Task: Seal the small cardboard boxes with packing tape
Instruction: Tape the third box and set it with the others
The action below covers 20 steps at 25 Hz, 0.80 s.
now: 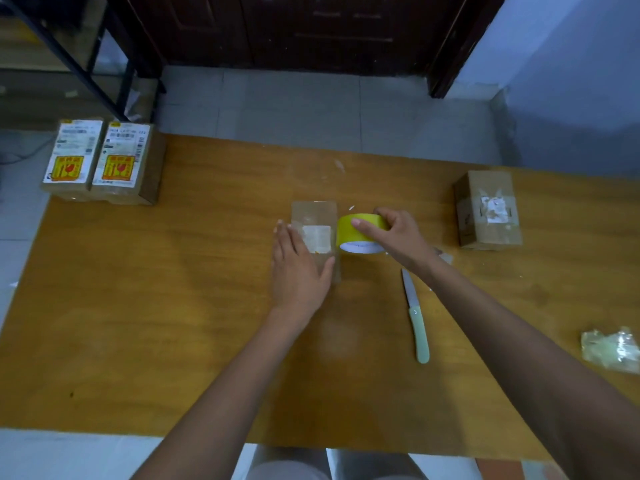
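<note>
A small cardboard box with a torn white label lies in the middle of the wooden table. My left hand lies flat on its near part, fingers straight, pressing down. Right beside the box's right edge stands a yellow roll of packing tape, and my right hand grips it from above with curled fingers. Another small box stands at the right. Two labelled boxes lie side by side at the table's far left corner.
A knife with a pale green handle lies on the table just right of centre, blade pointing away. A crumpled wad of used tape sits near the right edge. A dark metal rack stands on the floor at the far left.
</note>
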Each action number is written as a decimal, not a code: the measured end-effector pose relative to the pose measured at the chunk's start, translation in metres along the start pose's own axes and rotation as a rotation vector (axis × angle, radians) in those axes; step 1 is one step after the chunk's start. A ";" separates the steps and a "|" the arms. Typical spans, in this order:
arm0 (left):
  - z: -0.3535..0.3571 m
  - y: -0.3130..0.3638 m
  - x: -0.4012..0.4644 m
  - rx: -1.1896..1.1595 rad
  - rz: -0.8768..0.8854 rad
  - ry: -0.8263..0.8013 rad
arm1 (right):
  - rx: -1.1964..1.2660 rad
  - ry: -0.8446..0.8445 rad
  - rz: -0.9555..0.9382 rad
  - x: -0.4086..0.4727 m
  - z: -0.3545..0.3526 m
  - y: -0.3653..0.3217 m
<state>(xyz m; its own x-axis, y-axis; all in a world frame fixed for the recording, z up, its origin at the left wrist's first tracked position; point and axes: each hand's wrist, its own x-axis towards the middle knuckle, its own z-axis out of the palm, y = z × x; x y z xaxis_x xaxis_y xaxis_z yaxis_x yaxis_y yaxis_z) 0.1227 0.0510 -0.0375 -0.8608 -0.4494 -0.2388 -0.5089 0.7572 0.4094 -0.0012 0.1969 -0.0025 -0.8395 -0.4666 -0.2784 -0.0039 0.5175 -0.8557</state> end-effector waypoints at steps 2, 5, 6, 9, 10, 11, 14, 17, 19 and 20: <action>0.007 -0.004 0.001 -0.048 -0.032 -0.024 | 0.006 0.017 0.005 -0.003 0.000 0.004; 0.010 0.001 0.001 -0.047 -0.106 0.007 | -0.023 0.025 0.034 -0.005 -0.001 0.007; 0.008 0.003 0.001 -0.021 -0.134 0.016 | -0.062 0.014 0.054 -0.007 -0.001 0.007; 0.005 0.018 0.002 0.068 -0.216 -0.007 | -0.190 -0.005 0.046 -0.011 -0.002 0.009; 0.006 0.023 0.003 0.076 -0.240 -0.018 | -0.225 -0.001 0.011 -0.011 -0.001 0.012; 0.008 0.027 0.004 0.071 -0.262 -0.020 | -0.268 0.008 -0.015 -0.011 -0.001 0.014; 0.008 0.026 0.007 0.001 -0.275 0.006 | -0.391 0.015 -0.062 -0.014 -0.006 0.009; -0.011 0.021 0.002 -0.160 -0.196 0.058 | -0.390 0.025 -0.130 -0.027 -0.014 -0.015; -0.033 0.016 0.000 -0.298 -0.162 0.070 | -0.362 0.076 -0.196 -0.037 -0.024 -0.035; -0.043 0.011 -0.001 -0.367 -0.157 0.064 | -0.430 0.126 -0.230 -0.045 -0.034 -0.042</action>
<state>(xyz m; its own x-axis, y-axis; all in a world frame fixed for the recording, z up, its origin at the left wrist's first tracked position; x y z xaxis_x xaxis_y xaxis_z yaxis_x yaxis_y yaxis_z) 0.1184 0.0392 0.0053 -0.7649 -0.5836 -0.2726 -0.5892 0.4630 0.6622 0.0181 0.2199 0.0607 -0.8497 -0.5266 -0.0262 -0.3976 0.6727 -0.6240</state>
